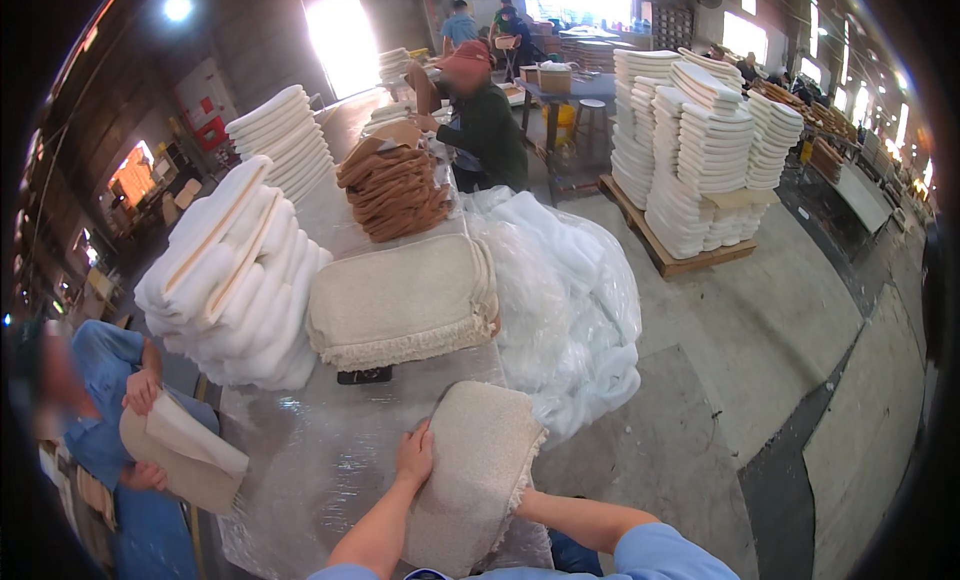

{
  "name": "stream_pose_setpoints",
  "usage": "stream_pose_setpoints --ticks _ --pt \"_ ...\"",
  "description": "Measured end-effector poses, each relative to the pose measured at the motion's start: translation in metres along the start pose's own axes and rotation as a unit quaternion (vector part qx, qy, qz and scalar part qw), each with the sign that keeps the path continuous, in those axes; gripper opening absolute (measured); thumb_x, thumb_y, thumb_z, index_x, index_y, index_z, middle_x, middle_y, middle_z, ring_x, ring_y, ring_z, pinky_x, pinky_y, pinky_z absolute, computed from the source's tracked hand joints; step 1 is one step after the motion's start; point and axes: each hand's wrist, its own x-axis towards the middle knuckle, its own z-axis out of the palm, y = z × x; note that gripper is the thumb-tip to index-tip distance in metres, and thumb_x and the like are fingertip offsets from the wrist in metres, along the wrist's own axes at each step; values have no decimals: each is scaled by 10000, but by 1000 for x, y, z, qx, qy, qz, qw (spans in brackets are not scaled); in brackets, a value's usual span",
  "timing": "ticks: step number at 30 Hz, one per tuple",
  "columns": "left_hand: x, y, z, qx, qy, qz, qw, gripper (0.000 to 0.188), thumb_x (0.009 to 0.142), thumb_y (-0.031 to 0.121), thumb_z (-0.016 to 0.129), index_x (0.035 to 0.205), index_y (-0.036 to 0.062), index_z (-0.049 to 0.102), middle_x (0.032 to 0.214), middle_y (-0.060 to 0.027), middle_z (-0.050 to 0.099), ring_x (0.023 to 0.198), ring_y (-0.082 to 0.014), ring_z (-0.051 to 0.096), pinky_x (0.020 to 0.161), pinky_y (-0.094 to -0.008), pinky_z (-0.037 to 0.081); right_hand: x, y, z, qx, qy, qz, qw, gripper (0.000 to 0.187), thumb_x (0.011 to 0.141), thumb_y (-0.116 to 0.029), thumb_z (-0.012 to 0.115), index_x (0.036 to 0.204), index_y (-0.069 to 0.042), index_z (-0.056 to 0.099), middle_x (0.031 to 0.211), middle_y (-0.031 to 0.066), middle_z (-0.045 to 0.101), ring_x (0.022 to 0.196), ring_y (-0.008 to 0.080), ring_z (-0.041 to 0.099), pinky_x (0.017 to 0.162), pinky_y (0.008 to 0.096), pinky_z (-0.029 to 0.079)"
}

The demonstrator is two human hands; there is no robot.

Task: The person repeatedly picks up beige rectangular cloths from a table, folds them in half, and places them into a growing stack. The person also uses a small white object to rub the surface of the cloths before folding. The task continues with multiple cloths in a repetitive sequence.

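Head view: person's left hand [415,452] lies flat on the upper left edge of a folded beige mat [478,458], fingers spread and pressing on it, not clenched. Right hand is hidden under/behind the mat's right side; only the right forearm [585,518] shows, running in beneath the fringed edge, so can't tell the finger state there. Mat sits at the near end of a long table [330,460] covered w/ clear plastic sheet, tilted a bit, fringe along its right edge.

Just beyond it, mid-table, a bigger stack of folded beige mats [400,302] w/ fringe facing the person; a small dark object [364,376] pokes out under its front edge. Left of that, a leaning pile of white mats [232,280]. Further back a brown pile [395,190], and another white stack [285,140] behind. A heap of clear plastic bags [565,300] hangs off the table's right side, touching the beige stack.

Lower left, a co-worker in blue [105,380] holds a folded beige piece [180,450] w/ both hands. At the far end another person in a dark green top [490,130] bends over the table. On the floor to the right, a wooden pallet [690,262] carries tall white stacks [700,140]
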Motion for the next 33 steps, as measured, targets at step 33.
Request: stream_pose_setpoints --ticks 33 --pt "-44 26 19 280 76 177 941 577 1089 392 571 1586 103 525 1619 -265 457 1507 -439 432 1248 -527 357 -174 -74 -47 115 33 214 969 175 993 -147 663 1128 -64 738 1015 158 731 1045 373 716 920 454 572"
